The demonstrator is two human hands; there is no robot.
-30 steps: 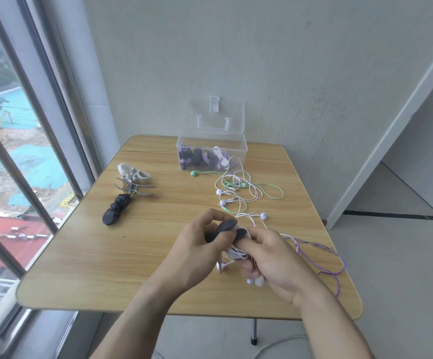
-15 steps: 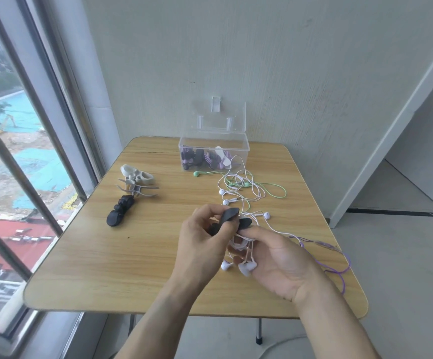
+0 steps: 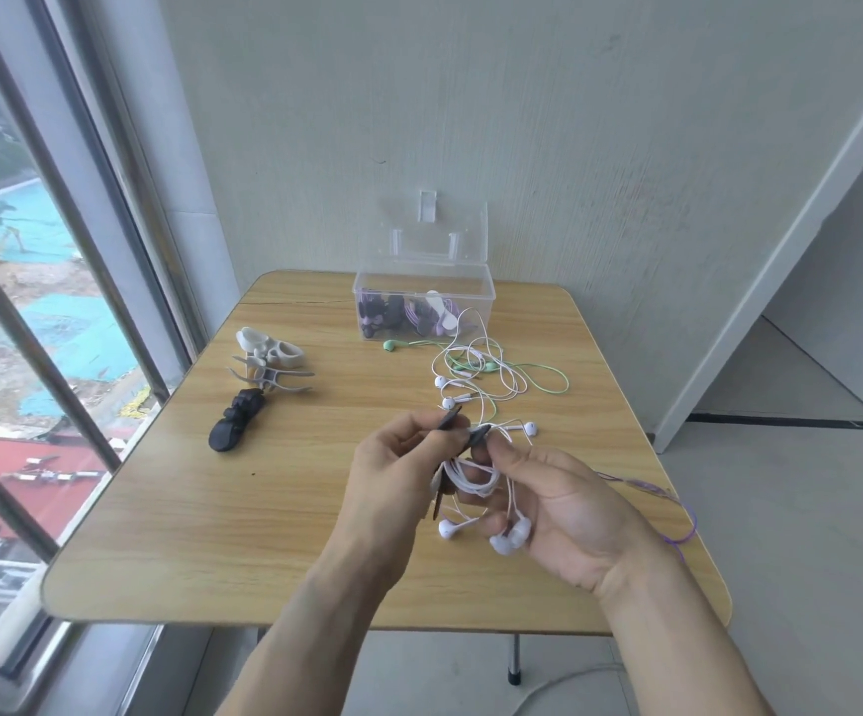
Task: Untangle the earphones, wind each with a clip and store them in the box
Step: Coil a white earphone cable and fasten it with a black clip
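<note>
Bare high-rise room: folding wooden table (image 3: pixel 284 514) beside big window (image 3: pixel 31 302), rooftops below.

Wooden table by a tall window

The light wooden folding table with rounded corners (image 3: pixel 160 534) stands against a pale grey textured wall (image 3: pixel 522 121). The dark-framed window (image 3: pixel 57 250) at left overlooks teal-covered ground and red rooftops; a grey tiled floor (image 3: pixel 791 509) lies at right.

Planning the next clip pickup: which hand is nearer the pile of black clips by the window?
Left. The left hand is just right of the black clips; the right hand lies farther right.
</note>
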